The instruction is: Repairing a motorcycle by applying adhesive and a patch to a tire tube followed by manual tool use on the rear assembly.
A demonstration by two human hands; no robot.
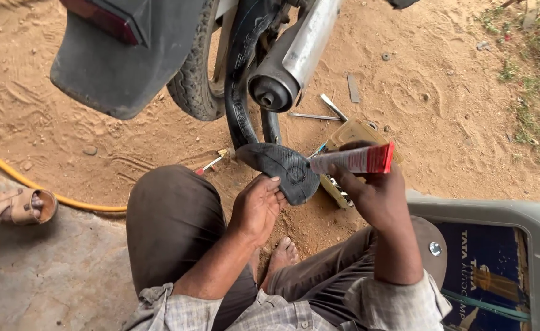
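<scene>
We are wearing a pale checked shirt (294, 315) with its sleeves rolled up, dark brown trousers (172, 227), and nothing on our 1 visible foot (280, 256); our 2 hands, left (256, 208) and right (377, 196), are bare.

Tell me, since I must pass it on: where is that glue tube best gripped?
Probably at its flat crimped red end, from the right, as the right hand holds the glue tube. It lies level, nozzle toward the black inner tube that the left hand steadies.

The motorbike wheel (191, 86) is cut off at the top. The box (343, 138) of tools hides behind the right hand (377, 196).
</scene>
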